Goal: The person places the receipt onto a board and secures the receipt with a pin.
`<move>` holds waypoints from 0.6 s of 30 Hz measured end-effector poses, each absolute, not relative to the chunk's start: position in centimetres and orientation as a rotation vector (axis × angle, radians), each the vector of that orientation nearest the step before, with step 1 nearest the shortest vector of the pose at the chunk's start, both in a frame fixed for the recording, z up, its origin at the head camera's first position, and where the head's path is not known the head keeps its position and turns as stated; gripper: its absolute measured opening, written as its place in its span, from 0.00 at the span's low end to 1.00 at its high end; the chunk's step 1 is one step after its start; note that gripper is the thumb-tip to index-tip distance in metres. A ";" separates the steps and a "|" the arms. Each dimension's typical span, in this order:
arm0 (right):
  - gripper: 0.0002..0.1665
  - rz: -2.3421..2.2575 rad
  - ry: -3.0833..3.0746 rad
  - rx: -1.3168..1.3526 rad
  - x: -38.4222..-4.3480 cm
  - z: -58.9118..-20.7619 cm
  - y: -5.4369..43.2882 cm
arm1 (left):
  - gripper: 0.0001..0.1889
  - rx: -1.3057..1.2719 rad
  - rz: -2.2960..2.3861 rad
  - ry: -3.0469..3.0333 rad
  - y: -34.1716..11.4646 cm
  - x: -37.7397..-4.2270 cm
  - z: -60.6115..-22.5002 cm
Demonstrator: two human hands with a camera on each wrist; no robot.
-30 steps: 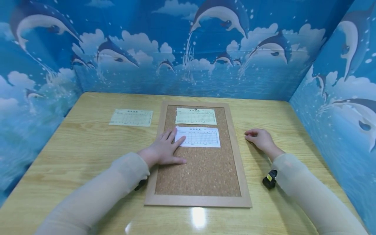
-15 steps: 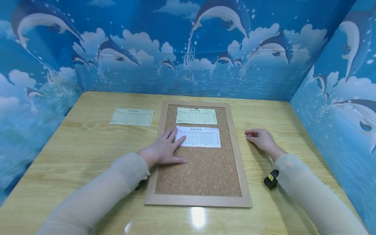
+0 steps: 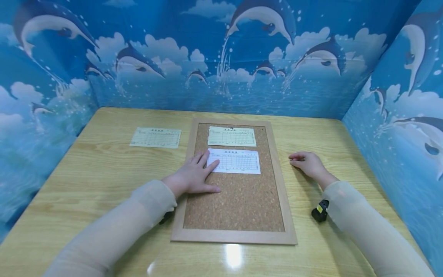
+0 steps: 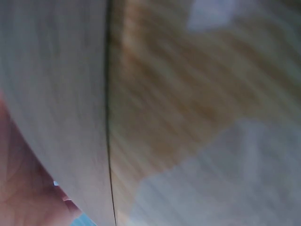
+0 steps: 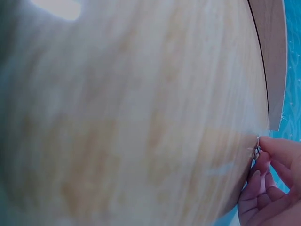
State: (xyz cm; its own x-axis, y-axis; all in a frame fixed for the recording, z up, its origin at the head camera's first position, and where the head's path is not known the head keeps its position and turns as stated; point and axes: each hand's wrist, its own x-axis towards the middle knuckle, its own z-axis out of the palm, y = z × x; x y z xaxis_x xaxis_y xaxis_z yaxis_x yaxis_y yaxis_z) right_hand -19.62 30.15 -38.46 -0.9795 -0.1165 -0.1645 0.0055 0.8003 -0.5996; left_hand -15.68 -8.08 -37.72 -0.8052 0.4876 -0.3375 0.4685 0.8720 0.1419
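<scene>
A wood-framed corkboard (image 3: 233, 207) lies on the table. My left hand (image 3: 194, 175) rests flat on it with fingers spread, its fingertips on the left edge of a white printed slip (image 3: 240, 161). Above that is a pale green slip (image 3: 231, 138) with a small pin (image 3: 231, 129) at its top edge. Right of the board, my right hand (image 3: 308, 164) is low over the table. Between its thumb and fingers it pinches a tiny shiny pin (image 5: 257, 151), partly hidden in the right wrist view. The left wrist view shows mostly frame and table.
Another pale green slip (image 3: 155, 137) lies on the table (image 3: 104, 161) left of the board. Blue dolphin-print cloth (image 3: 194, 88) walls in the back and sides. A black wrist camera (image 3: 320, 211) hangs below the right sleeve.
Both hands and the slips hold nearly the same places. The head view has shifted only slightly, and the right hand keeps pinching at the same spot.
</scene>
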 end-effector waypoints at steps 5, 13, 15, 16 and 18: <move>0.18 -0.939 2.801 -0.082 -19.6 -38.6 30.2 | 0.52 0.710 0.073 2.678 -8.1 -15.7 -37.8; 0.17 -0.915 2.826 -0.073 -19.7 -38.6 30.2 | 0.52 0.710 0.067 2.676 -8.1 -15.7 -37.7; 0.17 -0.905 2.836 -0.066 -19.7 -38.6 30.2 | 0.52 0.711 0.066 2.676 -8.1 -15.7 -37.7; 0.17 -0.899 2.842 -0.065 -19.7 -38.6 30.1 | 0.52 0.712 0.067 2.677 -8.1 -15.7 -37.7; 0.18 -0.887 2.849 -0.062 -19.6 -38.5 30.0 | 0.52 0.712 0.070 2.678 -8.1 -15.7 -37.7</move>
State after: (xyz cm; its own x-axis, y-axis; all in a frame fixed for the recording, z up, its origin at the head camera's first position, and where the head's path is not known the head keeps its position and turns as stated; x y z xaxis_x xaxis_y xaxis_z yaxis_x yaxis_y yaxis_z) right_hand -19.64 30.05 -38.55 -0.9868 -0.0859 -0.1374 0.0072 0.8236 -0.5672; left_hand -15.70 -8.08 -37.68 -0.8048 0.4888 -0.3367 0.4706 0.8712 0.1399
